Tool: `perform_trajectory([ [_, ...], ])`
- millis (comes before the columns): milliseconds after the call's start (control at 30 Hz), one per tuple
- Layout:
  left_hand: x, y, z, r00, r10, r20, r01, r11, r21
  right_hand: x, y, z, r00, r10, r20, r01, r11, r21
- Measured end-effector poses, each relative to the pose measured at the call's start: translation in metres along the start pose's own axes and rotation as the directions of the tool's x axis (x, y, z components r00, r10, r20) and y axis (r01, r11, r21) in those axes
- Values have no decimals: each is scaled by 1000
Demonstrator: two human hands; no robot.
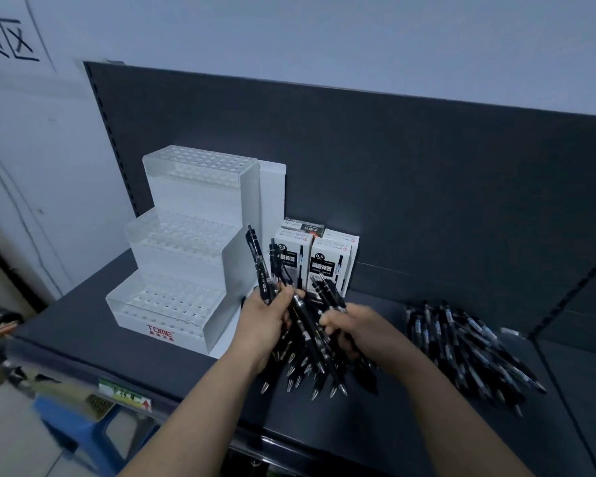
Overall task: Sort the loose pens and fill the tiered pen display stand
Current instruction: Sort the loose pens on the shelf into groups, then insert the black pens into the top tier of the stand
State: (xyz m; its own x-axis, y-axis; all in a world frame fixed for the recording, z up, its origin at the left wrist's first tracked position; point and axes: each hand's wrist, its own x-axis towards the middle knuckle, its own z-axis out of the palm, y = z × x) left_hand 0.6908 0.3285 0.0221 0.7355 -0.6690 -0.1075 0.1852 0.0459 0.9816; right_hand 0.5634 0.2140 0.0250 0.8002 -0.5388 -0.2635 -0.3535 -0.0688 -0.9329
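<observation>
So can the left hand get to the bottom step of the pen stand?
Probably yes: the bottom step lies just beside the left hand with nothing between them, though that hand grips a bundle of black pens.

The pens [308, 333] in your left hand [262, 321] have glossy black plastic barrels and bright metal tips. Left of that hand, the display stand [200, 201] is clear, smooth plastic. The shelf [83, 325] beneath looks matt.
</observation>
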Motion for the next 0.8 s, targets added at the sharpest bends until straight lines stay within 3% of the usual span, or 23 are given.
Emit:
perform_trajectory([
  [233, 2, 15, -36, 971, 186, -150, -142, 954, 265, 30, -22, 13, 991, -68, -112, 69, 998, 2],
  [367, 9, 32, -66, 946, 271, -177, -212, 932, 292, 43, -54, 35, 970, -165, -179, 155, 985, -69],
  [567, 41, 65, -136, 930, 283, -234, -234, 948, 214, 71, -110, 78, 945, -273, -178, 279, 960, 7],
  [667, 59, 83, -177, 933, 278, -227, -230, 949, 215, 88, -139, 106, 902, -361, -238, 343, 932, -113],
  [800, 80, 98, -220, 933, 281, -226, -218, 939, 268, 106, -167, 140, 857, -399, -326, 373, 917, -142],
])
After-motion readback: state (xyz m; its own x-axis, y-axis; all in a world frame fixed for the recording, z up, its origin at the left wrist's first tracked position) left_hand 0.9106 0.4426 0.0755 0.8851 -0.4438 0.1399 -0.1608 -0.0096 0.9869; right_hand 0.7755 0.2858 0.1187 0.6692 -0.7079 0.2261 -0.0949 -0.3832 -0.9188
